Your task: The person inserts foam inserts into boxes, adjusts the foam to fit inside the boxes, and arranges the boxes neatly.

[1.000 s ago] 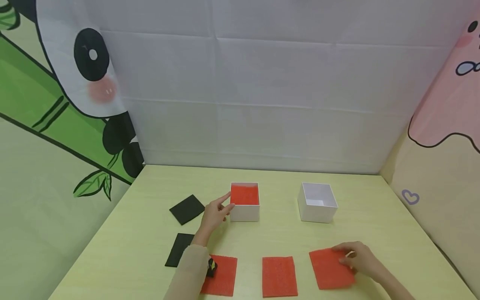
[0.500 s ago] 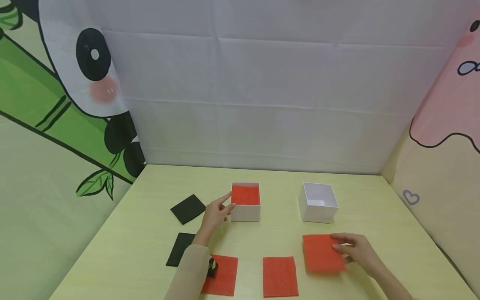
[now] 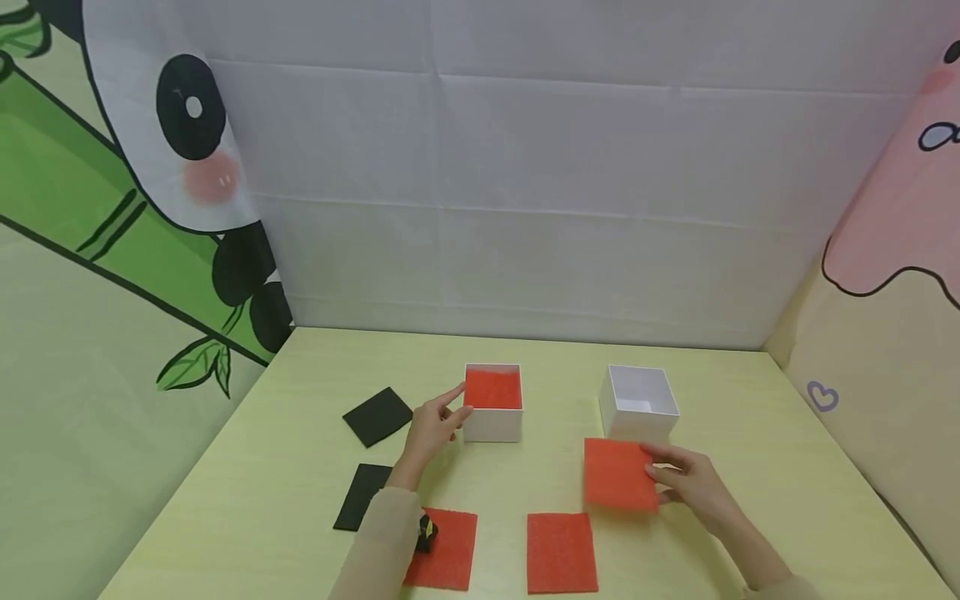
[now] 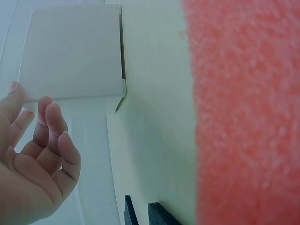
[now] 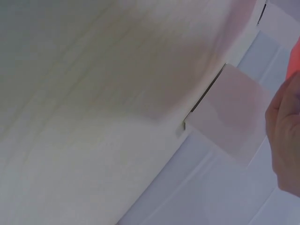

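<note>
Head view: my right hand pinches the red square by its right edge, apparently lifted off the counter. From that hand, the other box lies just ahead, the filled box ahead and well left, beside my left hand; the square has no clear long axis. My right forearm slants forward and left. Left wrist view: my thumb touches the filled box, fingers loosely bent. Right wrist view: fingertips hidden.

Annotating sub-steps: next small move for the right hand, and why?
Likely bring the held red foam square over the left white box: the right hand pinches its right edge, that box has red material inside, and the left hand touches the box's side.
</note>
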### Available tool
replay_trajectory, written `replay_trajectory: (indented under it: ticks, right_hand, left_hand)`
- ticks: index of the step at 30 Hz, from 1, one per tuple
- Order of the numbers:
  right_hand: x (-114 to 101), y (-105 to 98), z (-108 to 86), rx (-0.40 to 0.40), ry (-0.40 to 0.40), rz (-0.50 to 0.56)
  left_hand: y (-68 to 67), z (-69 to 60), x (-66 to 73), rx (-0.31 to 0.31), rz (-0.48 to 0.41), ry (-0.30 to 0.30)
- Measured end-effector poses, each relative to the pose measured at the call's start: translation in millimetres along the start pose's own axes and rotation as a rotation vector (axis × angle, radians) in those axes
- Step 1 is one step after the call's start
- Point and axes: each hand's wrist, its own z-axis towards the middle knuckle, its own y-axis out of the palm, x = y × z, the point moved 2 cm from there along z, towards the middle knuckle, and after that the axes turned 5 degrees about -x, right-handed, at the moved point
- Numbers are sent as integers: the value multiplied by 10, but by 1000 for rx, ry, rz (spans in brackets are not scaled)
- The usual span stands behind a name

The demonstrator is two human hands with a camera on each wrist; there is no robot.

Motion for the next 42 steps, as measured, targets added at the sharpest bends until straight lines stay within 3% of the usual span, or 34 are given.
replay_trajectory:
  ticks: [13, 31, 42]
  right_hand:
    - [-43, 165, 218, 72, -25, 68]
    - [-314, 448, 626, 78, -65, 205]
    - [-417, 593, 925, 73, -97, 217]
  left_hand:
    - [14, 30, -37, 10, -4, 12]
    - [0, 27, -29, 20, 3, 13]
    - [7, 36, -40, 29, -2, 22]
